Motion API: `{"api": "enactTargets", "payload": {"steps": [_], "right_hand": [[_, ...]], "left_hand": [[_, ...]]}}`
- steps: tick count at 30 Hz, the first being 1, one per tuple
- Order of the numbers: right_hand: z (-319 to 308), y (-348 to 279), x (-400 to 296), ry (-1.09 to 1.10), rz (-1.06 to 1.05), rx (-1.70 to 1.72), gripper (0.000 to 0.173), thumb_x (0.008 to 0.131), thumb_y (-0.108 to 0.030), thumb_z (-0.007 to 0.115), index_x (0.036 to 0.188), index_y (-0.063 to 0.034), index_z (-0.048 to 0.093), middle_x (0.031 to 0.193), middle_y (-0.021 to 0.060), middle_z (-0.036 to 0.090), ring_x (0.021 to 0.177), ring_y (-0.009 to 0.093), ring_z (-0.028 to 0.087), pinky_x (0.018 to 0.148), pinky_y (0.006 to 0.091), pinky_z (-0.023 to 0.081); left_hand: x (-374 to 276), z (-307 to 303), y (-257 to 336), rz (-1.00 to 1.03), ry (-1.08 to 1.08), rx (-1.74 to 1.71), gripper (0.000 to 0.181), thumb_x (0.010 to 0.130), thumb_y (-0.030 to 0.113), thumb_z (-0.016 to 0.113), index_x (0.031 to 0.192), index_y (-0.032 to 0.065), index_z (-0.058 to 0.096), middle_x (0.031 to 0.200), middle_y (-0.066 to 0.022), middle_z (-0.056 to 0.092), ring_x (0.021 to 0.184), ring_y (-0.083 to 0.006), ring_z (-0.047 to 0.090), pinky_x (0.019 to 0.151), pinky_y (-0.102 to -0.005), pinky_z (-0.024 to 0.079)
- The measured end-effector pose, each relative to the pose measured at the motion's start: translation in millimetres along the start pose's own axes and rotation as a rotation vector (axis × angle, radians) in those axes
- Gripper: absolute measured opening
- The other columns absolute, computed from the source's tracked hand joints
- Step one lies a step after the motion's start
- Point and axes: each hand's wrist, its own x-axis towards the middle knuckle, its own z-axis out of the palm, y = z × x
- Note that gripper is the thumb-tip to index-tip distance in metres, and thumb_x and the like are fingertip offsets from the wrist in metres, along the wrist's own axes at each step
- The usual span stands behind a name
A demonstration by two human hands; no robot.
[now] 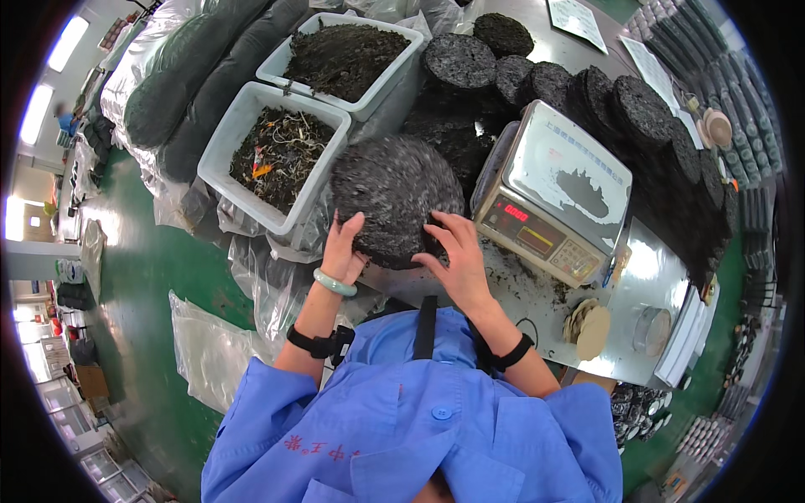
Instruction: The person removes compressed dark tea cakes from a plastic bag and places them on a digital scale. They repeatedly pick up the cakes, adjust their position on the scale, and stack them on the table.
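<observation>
A round black cake of dried seaweed (pixel 396 195), slightly blurred, is tilted in front of my body. My left hand (pixel 343 248), with a pale green bangle at the wrist, grips its near left edge, thumb on the upper face. On the near right edge, my right hand (pixel 456 254) pinches the rim between thumb and curled fingers. Just right of that hand sits a digital scale (pixel 534 232) with a lit red display reading zero. Its metal pan (pixel 566 157) carries no cake. Behind the held cake lies more dark seaweed (pixel 449 135).
Two white plastic bins (pixel 214 166) (pixel 267 69) hold seaweed scraps, the nearer one with coloured bits. Stacked seaweed cakes (pixel 641 104) line the back and right. Brownish paper discs (pixel 591 330) and a clear round container (pixel 651 330) rest on the metal table (pixel 654 251). Filled plastic bags (pixel 188 82) stand left.
</observation>
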Motion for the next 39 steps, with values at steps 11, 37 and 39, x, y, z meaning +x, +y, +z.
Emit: {"api": "enactTargets", "payload": {"steps": [11, 37, 39], "right_hand": [[-3, -57, 47, -0.07, -0.33, -0.171, 0.019, 0.069, 0.003, 0.07, 0.086, -0.0019, 0.063, 0.086, 0.007, 0.06, 0.083, 0.024, 0.06, 0.065, 0.033, 0.051], [108, -165, 79, -0.441, -0.42, -0.14, 0.129, 0.054, -0.058, 0.081, 0.142, 0.0139, 0.022, 0.147, 0.0357, 0.024, 0.139, 0.05, 0.02, 0.114, 0.0519, 0.024], [92, -149, 75, -0.431, -0.338, -0.115, 0.126, 0.055, -0.057, 0.081, 0.143, 0.0111, 0.023, 0.148, 0.0347, 0.023, 0.14, 0.049, 0.021, 0.114, 0.0505, 0.025]], "left_hand": [[-49, 34, 51, 0.374, 0.091, 0.05, 0.05, 0.093, 0.021, 0.056, 0.138, 0.0073, 0.04, 0.129, -0.0084, 0.055, 0.115, -0.0258, 0.057, 0.095, -0.0435, 0.049], [-108, -82, 77, 0.556, 0.186, 0.1, 0.105, 0.07, 0.071, 0.059, 0.145, 0.0033, 0.027, 0.142, -0.0146, 0.043, 0.127, -0.029, 0.048, 0.101, -0.0433, 0.049], [-98, -59, 77, 0.539, 0.15, 0.127, 0.104, 0.071, 0.07, 0.06, 0.145, 0.0039, 0.027, 0.141, -0.0147, 0.044, 0.127, -0.029, 0.048, 0.101, -0.0427, 0.049]]}}
